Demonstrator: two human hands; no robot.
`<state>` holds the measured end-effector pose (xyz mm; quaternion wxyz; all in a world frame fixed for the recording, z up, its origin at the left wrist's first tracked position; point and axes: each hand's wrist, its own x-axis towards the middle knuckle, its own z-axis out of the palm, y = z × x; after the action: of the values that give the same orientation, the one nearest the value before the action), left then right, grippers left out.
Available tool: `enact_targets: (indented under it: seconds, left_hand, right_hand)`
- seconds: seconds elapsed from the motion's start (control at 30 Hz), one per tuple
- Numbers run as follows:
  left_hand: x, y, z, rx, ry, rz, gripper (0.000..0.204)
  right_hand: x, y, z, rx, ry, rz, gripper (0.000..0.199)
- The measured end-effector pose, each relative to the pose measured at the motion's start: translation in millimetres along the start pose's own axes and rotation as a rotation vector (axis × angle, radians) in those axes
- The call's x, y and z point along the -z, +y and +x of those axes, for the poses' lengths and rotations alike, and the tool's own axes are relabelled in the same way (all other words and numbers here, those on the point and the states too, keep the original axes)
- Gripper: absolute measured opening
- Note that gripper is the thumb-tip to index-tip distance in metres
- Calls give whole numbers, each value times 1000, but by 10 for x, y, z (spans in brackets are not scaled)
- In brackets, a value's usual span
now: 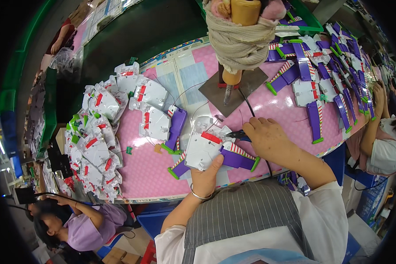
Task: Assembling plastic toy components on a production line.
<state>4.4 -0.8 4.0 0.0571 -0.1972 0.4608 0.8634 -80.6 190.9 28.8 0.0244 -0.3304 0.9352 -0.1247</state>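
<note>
My left hand [205, 178] grips the lower edge of a white plastic toy shell [200, 152], its thumb lying on top. The shell has a red strip across it. Purple wings with green tips and red-striped edges stick out on both sides, one purple wing [240, 159] to the right. My right hand [268, 136] is closed around small dark-jawed pliers [236, 134], whose handles are mostly hidden in the palm. The pliers' tip reaches the shell's upper right edge, by some thin wires. Whether the jaws bite on anything, I cannot tell.
White shells [94, 145] are heaped at the left; winged ones [306, 88] pile up at the right. A cloth-wrapped tool [240, 39] with a metal tip hangs over a dark square plate [226, 94]. A black cable crosses the pink tabletop [141, 176]. Other people sit at both sides.
</note>
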Motion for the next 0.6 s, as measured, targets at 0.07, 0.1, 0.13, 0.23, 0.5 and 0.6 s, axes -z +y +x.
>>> enact_targets:
  seconds: [0.07, 0.1, 0.13, 0.23, 0.5, 0.6]
  left_hand:
    - [6, -6, 8, -28, -6, 58, 43]
    - [12, -8, 9, -42, -9, 86, 43]
    - [14, -9, 10, -42, 2, 96, 43]
    - [1, -9, 6, -42, 37, 101, 42]
    - [-8, 8, 7, -45, 36, 114, 40]
    - [-11, 19, 16, -58, 34, 153, 40]
  right_hand:
    - [13, 12, 19, 13, -32, -24, 29]
    - [26, 11, 36, 13, -51, -15, 29]
    - [42, 7, 56, 13, -70, -6, 30]
    - [48, 14, 62, 14, -43, 13, 29]
    - [14, 32, 56, 22, -31, 10, 22]
    - [38, 34, 67, 26, -65, 9, 21]
